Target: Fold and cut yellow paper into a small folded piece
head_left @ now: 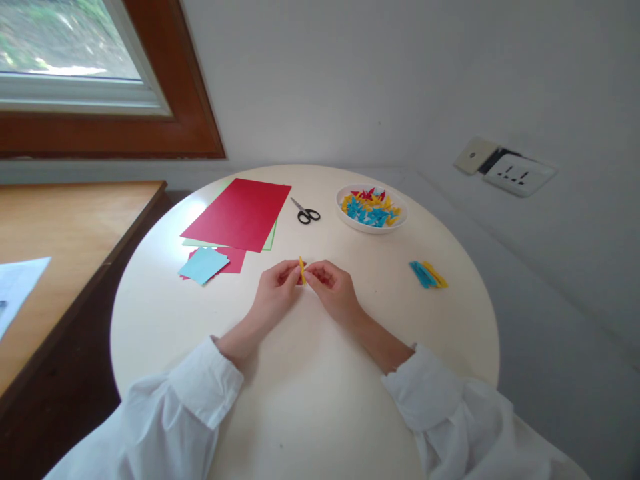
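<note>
Between my two hands, over the middle of the round table (310, 400), is a small folded piece of yellow paper (302, 270), seen nearly edge-on. My left hand (280, 283) pinches it from the left with thumb and fingers. From the other side my right hand (334, 287) grips it too, its fingers curled and partly hidden. To the right lie several folded paper strips (425, 274), blue and yellow. A white dish (371, 229) farther back holds many small folded paper pieces in blue, yellow and red.
Scissors (306, 215) with black handles lie beyond my hands. Large red sheets (237, 213) over green ones are at the back left, with small light-blue paper squares (204, 265) in front. A wooden desk (75, 220) stands left; a wall socket (520, 175) is at right.
</note>
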A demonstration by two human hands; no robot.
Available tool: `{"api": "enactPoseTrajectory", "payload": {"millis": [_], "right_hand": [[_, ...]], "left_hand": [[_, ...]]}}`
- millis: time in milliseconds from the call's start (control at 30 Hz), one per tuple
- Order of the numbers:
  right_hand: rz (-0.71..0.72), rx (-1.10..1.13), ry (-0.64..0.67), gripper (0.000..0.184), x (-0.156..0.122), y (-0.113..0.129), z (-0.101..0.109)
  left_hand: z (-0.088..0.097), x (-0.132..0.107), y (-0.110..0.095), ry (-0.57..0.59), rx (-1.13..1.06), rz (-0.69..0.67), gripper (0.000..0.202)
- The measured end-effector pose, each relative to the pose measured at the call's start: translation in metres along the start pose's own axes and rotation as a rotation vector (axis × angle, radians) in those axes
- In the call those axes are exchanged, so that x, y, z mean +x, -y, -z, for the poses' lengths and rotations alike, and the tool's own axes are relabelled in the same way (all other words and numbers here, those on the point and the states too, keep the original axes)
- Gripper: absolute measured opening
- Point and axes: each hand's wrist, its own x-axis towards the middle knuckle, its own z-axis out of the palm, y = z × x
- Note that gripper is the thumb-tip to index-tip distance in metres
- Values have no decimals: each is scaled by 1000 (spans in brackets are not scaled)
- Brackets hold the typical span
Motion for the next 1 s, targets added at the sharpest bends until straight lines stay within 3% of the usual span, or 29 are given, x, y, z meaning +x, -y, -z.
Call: {"api": "enactPoseTrajectory", "payload": {"millis": [367, 1000], "right_hand": [[204, -197, -66, 3, 1, 5, 3], [148, -160, -63, 5, 0, 4, 4]], "left_hand": [[0, -1, 1, -21, -214, 32, 27], [1, -2, 1, 13, -151, 45, 37]]}}
